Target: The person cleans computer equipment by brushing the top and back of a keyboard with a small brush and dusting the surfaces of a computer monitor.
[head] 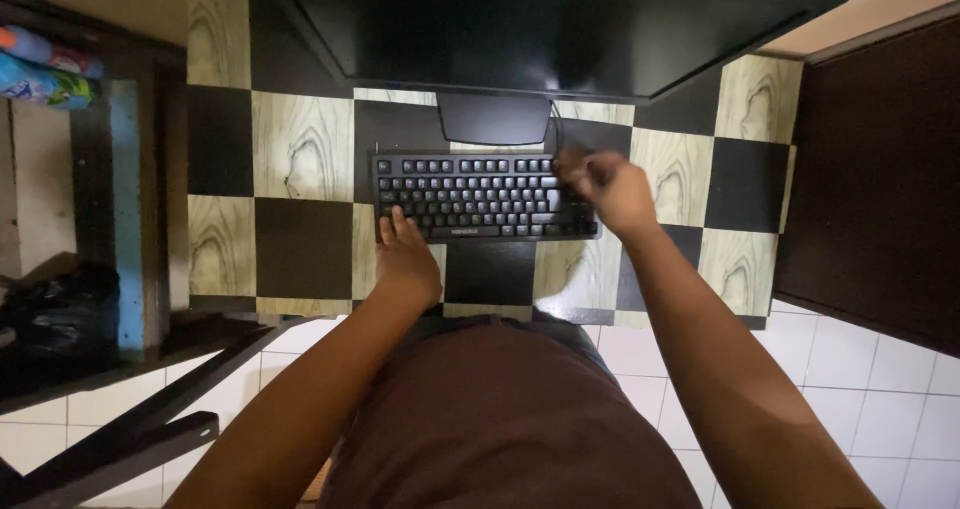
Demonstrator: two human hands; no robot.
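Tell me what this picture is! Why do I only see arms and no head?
The camera sits on a person's head and looks straight down, so you see what that person sees: two arms, a dark red shirt, and a desk below. These are bare hands, not a machine. On the checkered desk lies a black keyboard, and behind it stands a black monitor. The left hand rests at the keyboard's front left edge, fingers on the keys. The right hand is curled over the keyboard's right end; it is blurred, so I cannot tell whether it pinches something. Below is a white tiled floor.
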